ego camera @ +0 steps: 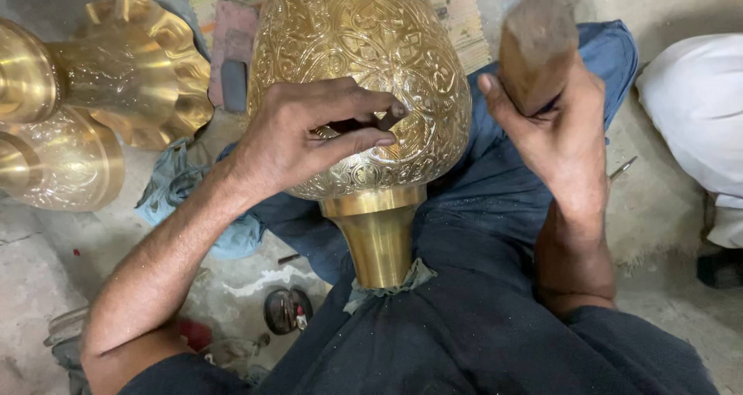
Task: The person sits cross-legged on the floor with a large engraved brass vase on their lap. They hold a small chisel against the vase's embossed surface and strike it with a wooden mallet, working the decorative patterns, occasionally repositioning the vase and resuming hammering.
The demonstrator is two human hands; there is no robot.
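Dark trousers [464, 318] cradling brass vase [364, 78]; I'm watching left hand [309, 136] pinching small chisel [364, 123] on engraving, right hand [565, 124] gripping wooden mallet [534, 43]. Reckon light, square taps needed, chisel kept steady.

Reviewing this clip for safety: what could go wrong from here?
Mallet in the right hand is raised close above the left hand, whose fingers pinch a punch on the vase: a miss may hit fingers. The vase rests only on the lap and could roll.
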